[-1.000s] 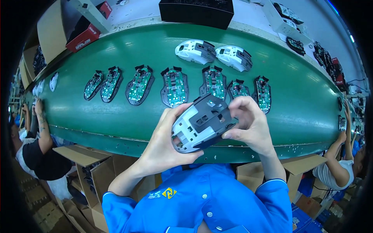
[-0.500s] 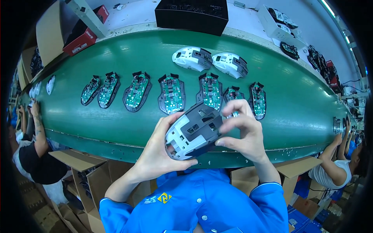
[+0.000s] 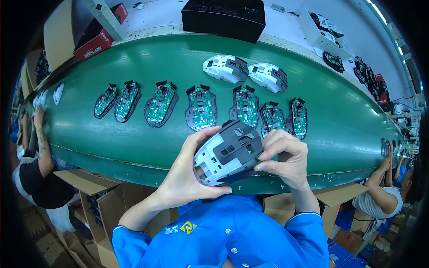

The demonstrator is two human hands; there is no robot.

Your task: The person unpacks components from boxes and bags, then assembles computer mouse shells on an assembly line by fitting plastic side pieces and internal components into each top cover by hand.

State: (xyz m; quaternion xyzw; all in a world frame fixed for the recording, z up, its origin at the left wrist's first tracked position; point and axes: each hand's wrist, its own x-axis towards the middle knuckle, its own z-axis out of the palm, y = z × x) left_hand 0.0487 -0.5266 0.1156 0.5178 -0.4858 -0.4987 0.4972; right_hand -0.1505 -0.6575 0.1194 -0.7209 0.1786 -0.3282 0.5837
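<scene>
A white and dark grey computer mouse shell (image 3: 230,154), with several cut-outs in its top, is held tilted above the near edge of the green bench. My left hand (image 3: 182,177) wraps round its left end, thumb along the near side and fingers on the far side. At the shell's right edge, my right hand (image 3: 288,161) has thumb and index finger pinched together; what is between the fingertips, if anything, is too small to make out. Just beyond lie mouse bases with green circuit boards, one (image 3: 201,109) behind the shell and another (image 3: 273,117) partly behind my right hand.
Two more mouse shells (image 3: 225,68) rest farther back on the green bench (image 3: 339,134). Several board-fitted bases (image 3: 161,105) stand in a row. A black box (image 3: 223,20) sits on the back ledge. Cardboard boxes (image 3: 105,210) flank me below, and other people work at both ends.
My right thumb and index finger, apart and blurred before, have closed into a pinch at the shell's right edge. The shell stays in my left hand; the whole view has shifted slightly.
</scene>
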